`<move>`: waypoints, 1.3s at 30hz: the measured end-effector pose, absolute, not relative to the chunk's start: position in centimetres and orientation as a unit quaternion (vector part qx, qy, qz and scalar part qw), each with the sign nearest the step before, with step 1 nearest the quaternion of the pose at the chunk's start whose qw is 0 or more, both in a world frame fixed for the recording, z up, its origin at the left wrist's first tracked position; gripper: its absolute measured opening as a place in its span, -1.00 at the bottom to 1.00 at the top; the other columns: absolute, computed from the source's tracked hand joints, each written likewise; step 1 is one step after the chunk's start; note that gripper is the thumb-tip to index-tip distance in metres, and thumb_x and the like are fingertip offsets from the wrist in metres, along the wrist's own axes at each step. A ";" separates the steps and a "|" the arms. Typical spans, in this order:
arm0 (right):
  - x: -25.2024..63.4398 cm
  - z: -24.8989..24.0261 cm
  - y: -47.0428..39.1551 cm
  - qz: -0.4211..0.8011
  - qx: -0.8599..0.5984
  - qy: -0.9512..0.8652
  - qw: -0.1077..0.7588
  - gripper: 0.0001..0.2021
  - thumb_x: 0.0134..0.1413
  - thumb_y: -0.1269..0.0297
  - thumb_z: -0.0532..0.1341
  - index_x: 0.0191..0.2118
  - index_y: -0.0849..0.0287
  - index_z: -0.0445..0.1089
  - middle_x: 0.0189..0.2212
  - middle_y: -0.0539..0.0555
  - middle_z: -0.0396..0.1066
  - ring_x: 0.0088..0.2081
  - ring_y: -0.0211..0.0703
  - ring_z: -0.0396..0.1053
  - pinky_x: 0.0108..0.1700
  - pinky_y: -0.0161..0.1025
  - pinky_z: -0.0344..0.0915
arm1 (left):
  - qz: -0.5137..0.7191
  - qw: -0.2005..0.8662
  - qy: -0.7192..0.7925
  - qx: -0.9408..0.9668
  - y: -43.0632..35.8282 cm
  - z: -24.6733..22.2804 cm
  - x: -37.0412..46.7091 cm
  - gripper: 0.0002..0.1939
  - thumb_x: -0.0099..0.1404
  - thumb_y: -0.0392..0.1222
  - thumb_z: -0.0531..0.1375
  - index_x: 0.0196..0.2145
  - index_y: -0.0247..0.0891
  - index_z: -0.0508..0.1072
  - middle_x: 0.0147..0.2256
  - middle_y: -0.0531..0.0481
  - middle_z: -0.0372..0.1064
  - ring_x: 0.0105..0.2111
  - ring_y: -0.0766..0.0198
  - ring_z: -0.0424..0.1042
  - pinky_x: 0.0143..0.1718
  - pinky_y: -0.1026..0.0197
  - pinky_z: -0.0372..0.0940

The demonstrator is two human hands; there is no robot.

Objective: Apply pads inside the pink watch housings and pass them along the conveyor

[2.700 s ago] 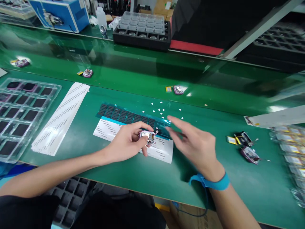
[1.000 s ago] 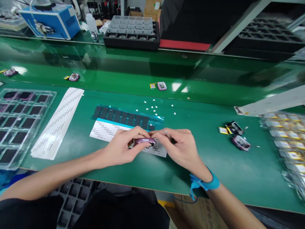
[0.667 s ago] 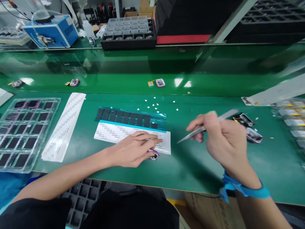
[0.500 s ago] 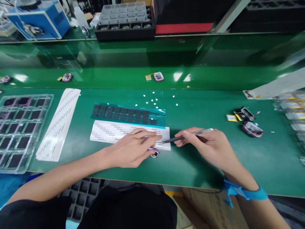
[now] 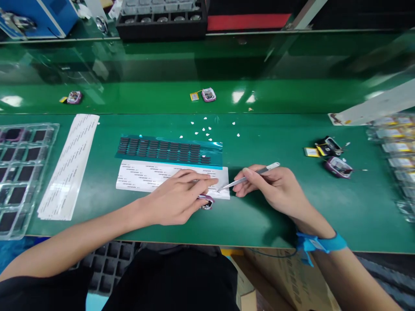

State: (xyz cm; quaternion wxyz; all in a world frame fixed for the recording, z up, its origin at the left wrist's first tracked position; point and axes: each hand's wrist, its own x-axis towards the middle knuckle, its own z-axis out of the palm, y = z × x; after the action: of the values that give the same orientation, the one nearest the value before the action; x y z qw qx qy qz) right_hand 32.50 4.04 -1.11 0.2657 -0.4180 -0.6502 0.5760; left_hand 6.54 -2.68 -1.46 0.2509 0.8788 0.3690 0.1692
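Note:
My left hand [image 5: 181, 196] is closed around a small purple watch case [image 5: 207, 202], its fingers resting over a printed white backing sheet [image 5: 139, 176]. Most of the case is hidden under the hand. Metal tweezers [image 5: 256, 173] are pinched in my right hand [image 5: 269, 185], their tips down at the right end of that sheet. Whether the tips grip anything is too small to tell. Just above lies a teal film [image 5: 214, 156] bearing rows of small black strips [image 5: 158, 149]. Several small white pieces [image 5: 203, 129] are scattered beyond the film.
At left are a stack of white sheets [image 5: 69, 168] and a clear tray [image 5: 29, 172] of dark screens. Opened watch cases [image 5: 338, 167] with a battery [image 5: 311, 152] sit at right. Another case [image 5: 208, 94] lies behind. A blue band [image 5: 320, 244] with a cord circles my right wrist.
The view has shifted slightly, so the scene sits higher and further left. My right hand has turned the tweezers a little, their tips staying near the sheet's right end. My left hand keeps its hold.

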 end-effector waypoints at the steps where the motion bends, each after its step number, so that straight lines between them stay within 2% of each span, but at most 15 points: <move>1: 32.5 -1.2 4.3 0.582 -0.405 -0.652 0.269 -0.51 0.24 -0.15 0.30 -0.51 0.16 0.58 -0.49 0.14 0.58 -0.55 -0.17 0.55 -0.45 -0.30 0.59 | 0.171 0.252 0.370 0.878 -2.7 -1.5 6.6 -0.65 0.55 -0.20 -0.01 0.21 -0.31 0.29 0.24 -0.26 0.40 0.28 -0.03 0.33 0.25 -0.14 0.24; 4: 32.5 -1.3 5.0 0.590 -0.392 -0.642 0.294 -0.55 0.23 -0.11 0.33 -0.48 0.18 0.58 -0.52 0.13 0.56 -0.60 -0.17 0.51 -0.51 -0.28 0.56 | 0.186 0.254 0.367 0.875 -2.7 -1.7 6.7 -0.63 0.54 -0.20 0.01 0.24 -0.33 0.26 0.23 -0.29 0.41 0.26 -0.03 0.35 0.24 -0.13 0.26; 8: 32.2 -0.3 5.9 0.577 -0.363 -0.630 0.371 -0.63 0.23 0.01 0.37 -0.47 0.17 0.58 -0.56 0.14 0.54 -0.62 -0.16 0.49 -0.57 -0.32 0.48 | 0.209 0.254 0.359 0.874 -2.6 -2.0 6.7 -0.62 0.53 -0.22 0.03 0.24 -0.37 0.25 0.26 -0.33 0.36 0.28 -0.08 0.34 0.25 -0.16 0.26; 11: 31.0 1.5 6.5 0.545 -0.328 -0.635 0.438 -0.74 0.19 0.09 0.42 -0.42 0.15 0.62 -0.55 0.13 0.54 -0.61 -0.17 0.48 -0.56 -0.30 0.46 | 0.282 0.304 0.340 0.844 -2.8 -1.4 6.6 -0.74 0.52 -0.23 0.08 0.10 -0.34 0.35 0.21 -0.33 0.43 0.25 -0.06 0.40 0.27 -0.14 0.27; 12: 30.3 2.2 6.6 0.530 -0.321 -0.634 0.462 -0.76 0.15 0.10 0.45 -0.41 0.15 0.62 -0.54 0.11 0.53 -0.61 -0.17 0.48 -0.56 -0.28 0.47 | 0.317 0.342 0.344 0.815 -2.9 -1.0 6.5 -0.81 0.52 -0.23 0.09 0.02 -0.30 0.38 0.17 -0.29 0.48 0.20 -0.01 0.46 0.23 -0.09 0.32; 14: 28.7 3.4 6.6 0.503 -0.312 -0.626 0.507 -0.77 0.10 0.10 0.48 -0.41 0.14 0.59 -0.53 0.08 0.53 -0.59 -0.18 0.48 -0.54 -0.27 0.46 | 0.370 0.424 0.379 0.734 -2.9 0.0 6.4 -0.92 0.48 -0.21 0.16 -0.12 -0.24 0.40 0.02 -0.19 0.60 0.01 0.09 0.60 0.03 0.07 0.47; 16: 27.0 4.2 6.3 0.501 -0.304 -0.612 0.532 -0.77 0.14 0.10 0.46 -0.38 0.12 0.54 -0.52 0.05 0.54 -0.57 -0.20 0.48 -0.56 -0.29 0.43 | 0.397 0.490 0.433 0.644 -2.8 0.9 6.2 -0.90 0.42 -0.18 0.23 -0.17 -0.23 0.39 -0.18 -0.12 0.66 -0.22 0.16 0.66 -0.24 0.21 0.50; 19: 25.3 4.0 5.5 0.537 -0.302 -0.595 0.517 -0.77 0.25 0.08 0.37 -0.33 0.09 0.45 -0.51 0.02 0.56 -0.56 -0.18 0.49 -0.57 -0.28 0.42 | 0.421 0.578 0.461 0.526 -2.2 1.3 5.9 -0.85 0.37 -0.17 0.26 -0.19 -0.25 0.38 -0.41 0.02 0.57 -0.46 0.20 0.64 -0.46 0.28 0.41; 22: 24.7 2.6 4.7 0.566 -0.310 -0.593 0.482 -0.75 0.32 0.07 0.29 -0.34 0.08 0.39 -0.52 0.01 0.56 -0.58 -0.17 0.49 -0.56 -0.25 0.45 | 0.407 0.643 0.454 0.464 -1.7 1.2 5.6 -0.87 0.40 -0.17 0.23 -0.19 -0.26 0.38 -0.51 0.14 0.42 -0.59 0.27 0.58 -0.58 0.35 0.29; 25: 24.8 1.3 4.1 0.567 -0.314 -0.593 0.478 -0.75 0.36 0.07 0.25 -0.34 0.06 0.38 -0.51 -0.01 0.56 -0.57 -0.18 0.49 -0.54 -0.26 0.46 | 0.392 0.677 0.433 0.448 -1.6 1.0 5.6 -0.84 0.37 -0.21 0.27 -0.13 -0.30 0.42 -0.46 0.08 0.48 -0.49 0.21 0.64 -0.44 0.29 0.41; 27: 24.9 0.8 3.8 0.568 -0.310 -0.592 0.480 -0.75 0.38 0.08 0.22 -0.33 0.06 0.38 -0.51 -0.01 0.56 -0.58 -0.21 0.47 -0.55 -0.28 0.45 | 0.392 0.691 0.413 0.445 -1.8 0.9 5.7 -0.74 0.31 -0.25 0.32 -0.06 -0.31 0.44 -0.33 -0.02 0.57 -0.35 0.13 0.68 -0.28 0.19 0.50; 30: 24.9 0.6 3.6 0.570 -0.303 -0.597 0.477 -0.76 0.40 0.09 0.21 -0.31 0.07 0.39 -0.48 0.01 0.57 -0.61 -0.22 0.45 -0.58 -0.27 0.42 | 0.404 0.680 0.402 0.461 -2.0 0.6 5.9 -0.61 0.26 -0.31 0.35 0.04 -0.31 0.44 -0.20 -0.11 0.63 -0.22 0.09 0.69 -0.15 0.11 0.54; 39: 24.7 0.9 3.3 0.552 -0.313 -0.609 0.476 -0.74 0.38 0.00 0.22 -0.32 0.01 0.35 -0.46 -0.01 0.54 -0.65 -0.23 0.40 -0.67 -0.25 0.33 | 0.407 0.656 0.411 0.486 -2.4 1.0 6.3 -0.59 0.29 -0.33 0.28 0.09 -0.39 0.43 -0.17 -0.20 0.65 -0.22 0.06 0.69 -0.25 0.18 0.56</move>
State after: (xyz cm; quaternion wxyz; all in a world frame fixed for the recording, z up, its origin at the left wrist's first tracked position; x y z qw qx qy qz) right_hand 24.72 3.25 0.87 0.4759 -0.3132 -0.6087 0.5521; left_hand 6.28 -2.42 1.02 0.6556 0.4856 0.4112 0.4066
